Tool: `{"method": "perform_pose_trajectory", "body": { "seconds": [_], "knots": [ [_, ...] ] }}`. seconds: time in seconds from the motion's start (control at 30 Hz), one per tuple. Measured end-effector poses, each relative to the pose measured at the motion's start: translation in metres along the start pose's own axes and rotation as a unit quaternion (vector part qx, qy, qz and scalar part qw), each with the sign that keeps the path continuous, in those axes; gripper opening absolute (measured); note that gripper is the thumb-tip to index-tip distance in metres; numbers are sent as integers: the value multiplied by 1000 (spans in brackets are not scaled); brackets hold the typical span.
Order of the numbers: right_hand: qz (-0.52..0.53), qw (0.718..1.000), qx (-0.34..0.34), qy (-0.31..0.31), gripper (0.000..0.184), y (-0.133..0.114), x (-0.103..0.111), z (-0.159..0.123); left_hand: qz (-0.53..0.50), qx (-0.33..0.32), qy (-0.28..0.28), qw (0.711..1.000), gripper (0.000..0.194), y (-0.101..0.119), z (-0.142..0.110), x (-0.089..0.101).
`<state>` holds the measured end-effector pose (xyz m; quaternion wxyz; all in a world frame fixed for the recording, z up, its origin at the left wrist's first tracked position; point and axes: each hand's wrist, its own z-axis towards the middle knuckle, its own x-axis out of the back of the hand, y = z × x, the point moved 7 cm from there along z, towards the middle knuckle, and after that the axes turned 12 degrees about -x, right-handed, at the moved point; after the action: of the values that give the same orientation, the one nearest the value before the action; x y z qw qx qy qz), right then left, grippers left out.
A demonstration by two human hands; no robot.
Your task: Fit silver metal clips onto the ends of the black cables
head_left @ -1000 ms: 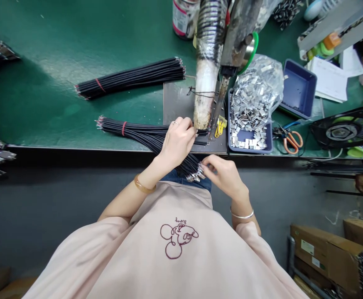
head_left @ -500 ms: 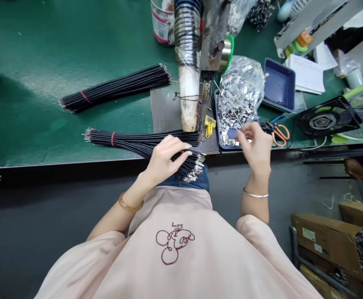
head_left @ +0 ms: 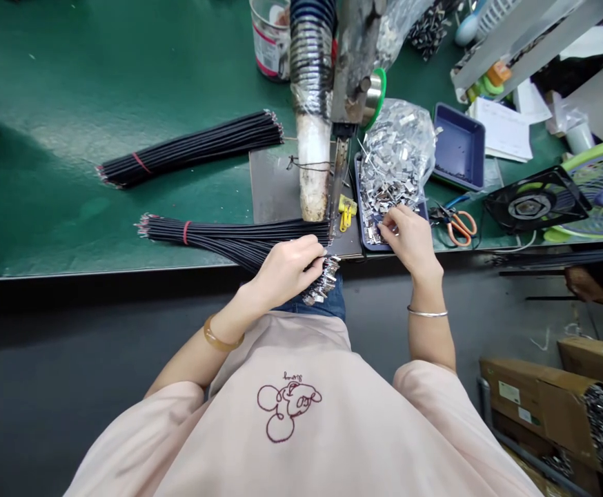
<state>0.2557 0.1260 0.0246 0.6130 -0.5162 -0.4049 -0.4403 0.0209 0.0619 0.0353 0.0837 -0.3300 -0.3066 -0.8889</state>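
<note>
A bundle of black cables (head_left: pixel 219 237), tied with a red band, lies along the table's front edge. Part of it fans out over the edge, those ends carrying small silver metal connectors (head_left: pixel 323 283). My left hand (head_left: pixel 290 270) is closed over these cables, thumb and fingers pinched on a cable near its end. My right hand (head_left: pixel 409 238) reaches into a blue tray (head_left: pixel 426 209) of loose metal connectors (head_left: pixel 392 193), partly inside a clear plastic bag. Its thumb and forefinger are pinched together among the pieces; what lies between the fingertips is too small to make out.
A soldering iron (head_left: pixel 339 172) on a stand and a taped hose (head_left: pixel 313 159) hang over a dark plate. A second cable bundle (head_left: pixel 192 148) lies behind. Nearby are a yellow clip (head_left: pixel 347 212), orange-handled pliers (head_left: pixel 461 228), another blue tray (head_left: pixel 459 148) and a black fan (head_left: pixel 537 205).
My right hand has gone from the connector ends of the cables over to the tray, and its fingers now dip lower among the pieces. My left hand has shifted down toward the hanging cable ends.
</note>
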Motion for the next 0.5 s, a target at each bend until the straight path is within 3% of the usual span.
{"method": "perform_pose_trajectory", "body": {
  "seconds": [0.13, 0.27, 0.37, 0.5],
  "knots": [
    [27, 996, -42, 74, 14, 8, 4, -1, -133, 122, 62, 982, 8, -18, -7, -7],
    [158, 969, -85, 168, 15, 2, 20, -22, -253, 205, 85, 942, 7, -29, -11, -12],
    [288, 935, -101, 178, 14, -23, 24, -50, -295, 225, 84, 925, 9, -30, -9, -13],
    [298, 941, -41, 155, 9, -71, 15, -76, -302, 236, 85, 920, 12, -30, -8, -14]
  ]
}}
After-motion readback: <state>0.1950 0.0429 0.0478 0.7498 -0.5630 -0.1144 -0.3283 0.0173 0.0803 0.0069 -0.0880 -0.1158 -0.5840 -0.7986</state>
